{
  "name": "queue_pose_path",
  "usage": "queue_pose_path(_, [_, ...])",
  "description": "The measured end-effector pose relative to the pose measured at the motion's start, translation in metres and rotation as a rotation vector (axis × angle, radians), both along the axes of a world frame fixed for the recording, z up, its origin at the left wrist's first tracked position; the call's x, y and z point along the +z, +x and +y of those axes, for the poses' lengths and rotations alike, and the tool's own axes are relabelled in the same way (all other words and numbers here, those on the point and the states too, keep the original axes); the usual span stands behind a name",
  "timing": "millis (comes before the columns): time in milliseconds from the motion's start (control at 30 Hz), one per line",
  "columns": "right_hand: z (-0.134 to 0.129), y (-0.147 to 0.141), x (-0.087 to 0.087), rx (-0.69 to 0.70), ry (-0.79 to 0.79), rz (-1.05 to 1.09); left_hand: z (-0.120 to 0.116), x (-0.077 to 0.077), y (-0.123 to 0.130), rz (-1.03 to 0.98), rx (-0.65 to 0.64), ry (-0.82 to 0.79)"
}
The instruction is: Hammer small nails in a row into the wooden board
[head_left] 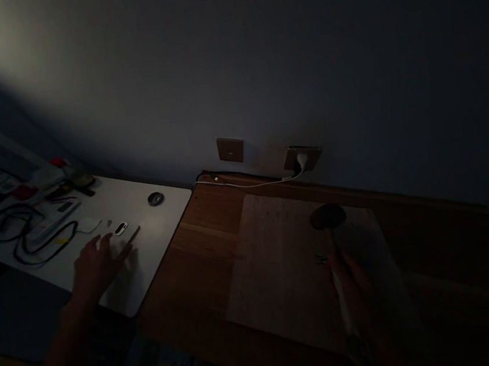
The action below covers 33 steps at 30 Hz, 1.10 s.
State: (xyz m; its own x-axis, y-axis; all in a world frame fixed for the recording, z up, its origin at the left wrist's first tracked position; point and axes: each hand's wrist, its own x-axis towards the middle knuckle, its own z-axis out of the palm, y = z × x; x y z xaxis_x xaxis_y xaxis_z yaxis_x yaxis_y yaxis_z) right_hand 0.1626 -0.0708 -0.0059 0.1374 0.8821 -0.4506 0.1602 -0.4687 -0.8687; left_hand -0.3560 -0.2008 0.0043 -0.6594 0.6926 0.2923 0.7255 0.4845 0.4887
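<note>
1. In dim light, a person's right hand (355, 288) grasps a long-handled, ladle-like utensil (342, 301), fingers wrapped around its slim, pale handle. Its dark, round head is over the far part of a pale, rectangular board (273, 250) on a brown wooden table (188, 270).
2. Just beside those fingers is a small, shiny metal piece (321, 259); whether they touch it, one cannot tell.
3. To the left, the left hand (97, 259) reaches across a white, round-cornered tabletop (162, 232), fingers bent and spread, thumb pointing along a slim, dark strip (134, 234). Whether it is gripped is too dim to tell.
4. Near those fingertips is a small, white oval device with a dark face (121, 228); a black, ring-shaped roll (156, 198) sits farther back.
5. Good handling, in this judgement, means a steady right grip, the utensil's head kept clear of the metal piece, and a light left touch that leaves the oval device undisturbed.
</note>
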Motion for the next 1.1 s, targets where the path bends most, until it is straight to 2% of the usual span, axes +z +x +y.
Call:
queue_pose_path(100, [0.002,-0.003,0.006,-0.008,0.021,-0.024,-0.017,0.0,-0.014,-0.087,0.129,-0.201])
queue_pose_path(200, [0.002,-0.005,0.014,0.013,0.05,-0.04,-0.015,0.003,-0.015,-0.129,0.15,-0.353])
queue_pose_path(267, [0.002,-0.006,0.016,0.026,0.06,-0.03,-0.011,0.005,-0.018,-0.168,0.111,-0.28])
queue_pose_path(367, [0.001,-0.004,0.016,0.026,0.056,-0.029,-0.008,0.007,-0.026,-0.289,0.09,-0.065])
queue_pose_path(500, [0.0,-0.002,0.013,-0.013,0.054,-0.058,-0.004,0.01,-0.025,-0.284,0.117,-0.027])
queue_pose_path(567, [0.0,0.0,0.011,-0.019,0.061,-0.082,0.0,0.012,-0.013,-0.296,0.14,0.031])
queue_pose_path(633, [0.0,0.001,0.009,-0.028,0.048,-0.089,0.007,0.015,0.005,-0.443,0.145,0.135])
queue_pose_path(800, [-0.001,0.004,0.005,-0.077,0.003,-0.061,0.029,0.022,0.064,-1.201,0.029,0.379])
queue_pose_path(867, [-0.002,0.005,0.007,-0.067,0.014,-0.073,0.035,0.023,0.087,-1.414,-0.025,0.462])
queue_pose_path(1000, [-0.002,0.004,0.013,-0.045,0.029,-0.086,0.045,0.02,0.124,-1.578,-0.018,0.534])
queue_pose_path(1100, [-0.003,0.0,0.017,-0.054,0.022,-0.069,0.05,0.018,0.138,-1.624,-0.048,0.575])
